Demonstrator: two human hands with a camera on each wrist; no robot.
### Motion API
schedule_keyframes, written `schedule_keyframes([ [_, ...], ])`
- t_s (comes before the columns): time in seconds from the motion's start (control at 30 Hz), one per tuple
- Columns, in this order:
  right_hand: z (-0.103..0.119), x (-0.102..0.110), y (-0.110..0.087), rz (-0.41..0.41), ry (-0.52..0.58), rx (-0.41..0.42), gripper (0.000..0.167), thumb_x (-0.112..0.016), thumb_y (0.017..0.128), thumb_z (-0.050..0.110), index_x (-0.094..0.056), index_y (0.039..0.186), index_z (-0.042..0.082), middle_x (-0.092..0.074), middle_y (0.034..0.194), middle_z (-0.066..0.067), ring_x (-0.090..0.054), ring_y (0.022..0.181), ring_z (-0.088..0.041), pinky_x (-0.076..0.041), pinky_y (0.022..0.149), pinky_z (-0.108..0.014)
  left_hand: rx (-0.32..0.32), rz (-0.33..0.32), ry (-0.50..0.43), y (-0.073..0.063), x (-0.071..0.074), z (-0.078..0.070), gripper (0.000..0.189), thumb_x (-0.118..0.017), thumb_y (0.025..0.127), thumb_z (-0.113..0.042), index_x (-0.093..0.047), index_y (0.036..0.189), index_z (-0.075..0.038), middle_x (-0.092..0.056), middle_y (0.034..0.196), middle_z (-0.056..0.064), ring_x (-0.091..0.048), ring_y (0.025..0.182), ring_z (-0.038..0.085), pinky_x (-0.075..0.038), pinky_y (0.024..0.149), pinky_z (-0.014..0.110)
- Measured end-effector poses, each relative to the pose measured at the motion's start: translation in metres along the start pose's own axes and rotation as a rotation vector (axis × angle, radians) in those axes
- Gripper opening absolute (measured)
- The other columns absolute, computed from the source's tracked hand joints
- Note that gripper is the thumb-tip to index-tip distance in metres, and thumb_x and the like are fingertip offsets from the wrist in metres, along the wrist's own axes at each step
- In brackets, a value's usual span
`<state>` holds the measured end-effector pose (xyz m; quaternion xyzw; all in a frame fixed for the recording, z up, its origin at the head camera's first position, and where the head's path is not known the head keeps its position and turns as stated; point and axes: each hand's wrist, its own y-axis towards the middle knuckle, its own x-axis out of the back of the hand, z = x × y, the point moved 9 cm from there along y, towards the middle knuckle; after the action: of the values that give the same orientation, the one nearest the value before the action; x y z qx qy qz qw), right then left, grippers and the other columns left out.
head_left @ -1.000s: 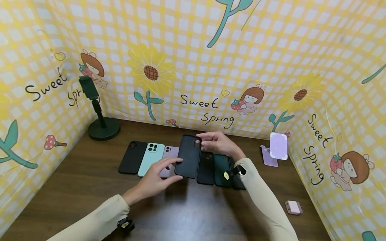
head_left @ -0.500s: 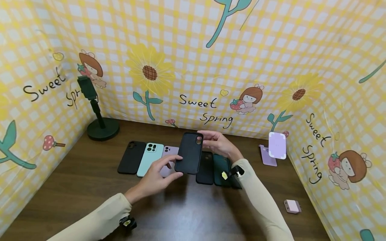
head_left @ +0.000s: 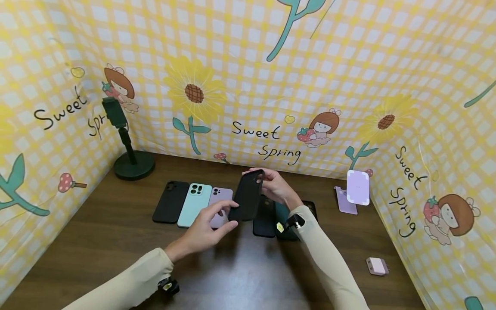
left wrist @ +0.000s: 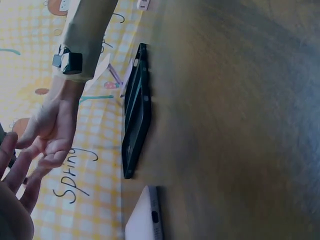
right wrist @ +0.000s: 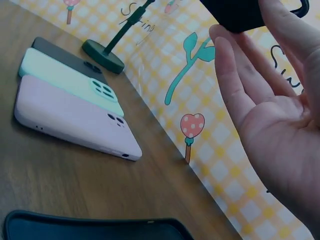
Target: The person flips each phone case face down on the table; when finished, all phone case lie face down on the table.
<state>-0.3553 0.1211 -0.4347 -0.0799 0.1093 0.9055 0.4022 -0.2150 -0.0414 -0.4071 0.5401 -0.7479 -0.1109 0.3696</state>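
Observation:
Raised over the table, a black phone case [head_left: 247, 198] with a camera cutout is held between both hands, tilted so its inner side faces up. My right hand [head_left: 277, 187] grips its upper right edge; in the right wrist view the thumb lies on the black case [right wrist: 235, 15]. My left hand [head_left: 201, 230] pinches the lower left corner between thumb and fingers. Below them runs a row of phone cases: black [head_left: 171, 202], mint [head_left: 194, 206], lilac [head_left: 218, 193], another black one [head_left: 264, 221] and a dark green one [head_left: 284, 234]. My right wrist partly covers the row's right end.
A dark green round-based stand [head_left: 133, 165] is at the back left. On the right are a lilac phone stand [head_left: 357, 189] and a small pink-white charger plug [head_left: 376, 267]. Yellow checked cloth [head_left: 248, 86] walls the wooden table [head_left: 97, 249] at the back and sides.
The black case has turned and tilted between the hands, its top swinging slightly right. My right wrist has shifted left, exposing a case at the row's right end; my left hand moved slightly right.

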Motion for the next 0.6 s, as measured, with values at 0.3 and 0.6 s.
schedule_keyframes([
  [0.3,-0.001,0.002,-0.001,-0.014,-0.083,-0.002,0.028,-0.074,0.094,0.023,-0.073,0.122,0.021,-0.071,0.120,0.002,-0.070,0.108,-0.013,-0.059,0.091,-0.035,-0.047,0.134,0.210,0.019,0.001,-0.009,0.084,-0.081,0.089,-0.032,-0.038,0.159,-0.019,-0.059,0.119,-0.005,-0.048,0.123,0.016,-0.034,0.109,0.051],
  [0.6,-0.005,0.002,-0.003,-0.037,-0.173,-0.047,0.046,-0.071,0.096,0.014,-0.060,0.137,-0.006,-0.073,0.116,-0.002,-0.072,0.099,-0.011,-0.060,0.089,-0.032,-0.136,0.247,0.324,0.025,-0.008,-0.022,0.077,-0.079,0.090,-0.038,-0.043,0.157,-0.028,-0.059,0.133,-0.006,-0.046,0.127,0.017,-0.037,0.105,0.052],
])
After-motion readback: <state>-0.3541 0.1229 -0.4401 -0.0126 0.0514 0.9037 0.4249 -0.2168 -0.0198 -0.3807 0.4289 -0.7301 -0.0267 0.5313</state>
